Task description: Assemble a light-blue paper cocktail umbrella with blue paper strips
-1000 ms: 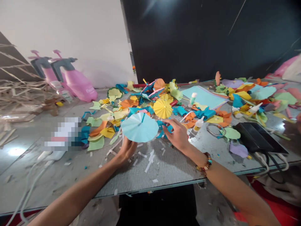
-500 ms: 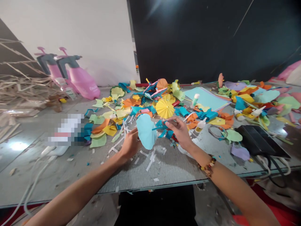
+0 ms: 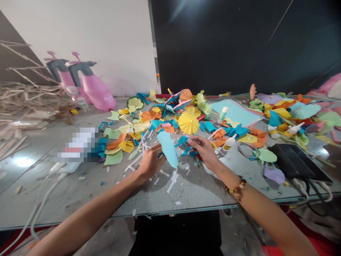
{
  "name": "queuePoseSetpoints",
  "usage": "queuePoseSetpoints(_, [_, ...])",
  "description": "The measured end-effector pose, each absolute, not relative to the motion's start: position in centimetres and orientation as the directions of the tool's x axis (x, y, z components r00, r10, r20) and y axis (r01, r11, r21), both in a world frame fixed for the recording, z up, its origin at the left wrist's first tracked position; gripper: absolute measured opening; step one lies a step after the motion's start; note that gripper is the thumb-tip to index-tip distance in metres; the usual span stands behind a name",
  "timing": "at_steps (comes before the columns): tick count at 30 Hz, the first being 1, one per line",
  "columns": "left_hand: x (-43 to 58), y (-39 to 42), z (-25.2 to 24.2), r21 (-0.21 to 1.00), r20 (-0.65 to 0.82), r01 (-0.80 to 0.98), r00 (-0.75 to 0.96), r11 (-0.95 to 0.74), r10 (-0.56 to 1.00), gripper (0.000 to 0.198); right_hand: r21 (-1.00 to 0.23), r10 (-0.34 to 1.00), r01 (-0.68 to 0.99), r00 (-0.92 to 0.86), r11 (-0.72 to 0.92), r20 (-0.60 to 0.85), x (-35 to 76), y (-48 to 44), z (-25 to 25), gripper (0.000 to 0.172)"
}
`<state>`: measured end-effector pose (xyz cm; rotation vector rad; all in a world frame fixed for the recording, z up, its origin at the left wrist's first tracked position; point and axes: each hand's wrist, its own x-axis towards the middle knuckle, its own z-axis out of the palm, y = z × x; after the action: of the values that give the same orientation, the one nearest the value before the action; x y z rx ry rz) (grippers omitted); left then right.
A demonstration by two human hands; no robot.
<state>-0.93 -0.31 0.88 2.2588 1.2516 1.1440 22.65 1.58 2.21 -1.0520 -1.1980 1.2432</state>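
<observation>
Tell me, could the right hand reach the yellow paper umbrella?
Probably yes: the right hand is close below the yellow paper umbrella, with only loose teal paper scraps lying between them.

Two bare hands at a table [image 3: 191, 188] heaped with cut coloured paper.

The left hand [image 3: 151, 161] holds a light-blue paper parasol [image 3: 167, 149], turned edge-on. Fingertips of the right hand [image 3: 204, 151], which wears a beaded bracelet [image 3: 237, 188], touch a teal paper scrap [image 3: 182, 141]. A yellow paper parasol [image 3: 188, 121] lies just beyond; white paper strips [image 3: 172, 181] litter the table nearer its front edge.
</observation>
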Motion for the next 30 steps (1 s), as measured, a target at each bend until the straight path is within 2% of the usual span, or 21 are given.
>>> queuePoseSetpoints(9, [-0.9, -0.2, 0.6, 0.571, 0.531, 0.575, 0.287, -0.586, 0.798, 0.022, -0.992, 0.997, -0.108, -0.033, 0.064, 0.068, 22.8, 1.9, 1.7, 0.033])
queuePoseSetpoints(18, [-1.5, 0.0, -0.3, 0.538, 0.532, 0.602, 0.300, -0.590, 0.792, 0.016, -0.944, 0.952, 0.123, -0.043, 0.306, 0.303, 23.1, 1.7, 1.7, 0.030])
queuePoseSetpoints(30, [-1.3, -0.1, 0.0, 0.496, 0.578, 0.601, 0.310, -0.626, 0.755, 0.017, -0.943, 0.955, 0.155, -0.014, 0.294, 0.295, 23.0, 1.7, 1.6, 0.032])
